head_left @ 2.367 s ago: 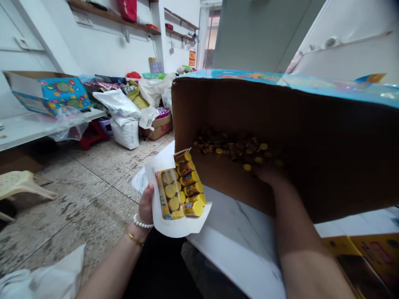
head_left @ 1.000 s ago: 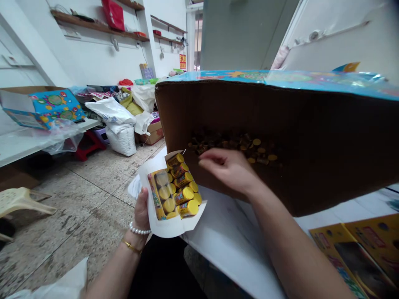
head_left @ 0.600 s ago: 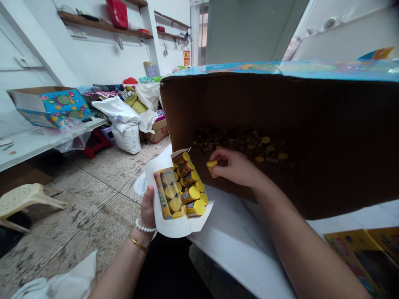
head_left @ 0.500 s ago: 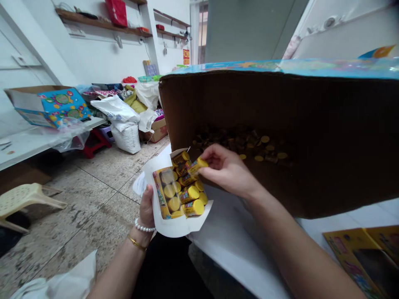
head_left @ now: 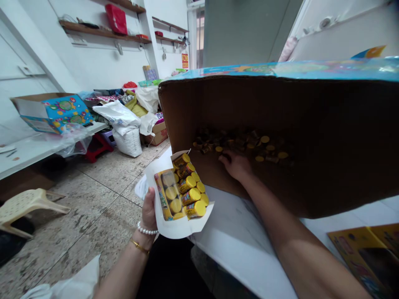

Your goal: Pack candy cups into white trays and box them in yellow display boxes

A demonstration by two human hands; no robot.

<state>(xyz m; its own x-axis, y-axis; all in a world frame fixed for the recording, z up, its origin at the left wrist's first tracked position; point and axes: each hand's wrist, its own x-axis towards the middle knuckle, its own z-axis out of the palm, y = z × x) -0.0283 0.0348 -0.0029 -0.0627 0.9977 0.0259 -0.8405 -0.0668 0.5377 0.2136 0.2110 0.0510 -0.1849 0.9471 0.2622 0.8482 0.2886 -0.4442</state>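
My left hand (head_left: 150, 209) grips the side of a small open packing box (head_left: 174, 230) with white flaps and a clear window. Rows of small yellow-capped tubs (head_left: 190, 196) with printed labels lie inside it, caps facing right. To the right stands a large cardboard carton (head_left: 311, 182) on its side, its opening towards me. My right hand (head_left: 238, 165) reaches into it, low over the carton's inner floor. Its fingers are apart beside a heap of loose tubs (head_left: 264, 139); no tub shows in them. Shadow partly hides the fingertips and the back of the heap.
The carton rests on a white table (head_left: 230, 224). Flat yellow box blanks (head_left: 352, 253) lie at the lower right. On the left are a cream plastic stool (head_left: 31, 203), a side table (head_left: 18, 155) with a blue carton (head_left: 62, 109), and white sacks (head_left: 127, 139).
My right hand has let go of a tub at the upper part of the packing box and moved right and away from me into the carton. My left hand still holds the packing box.
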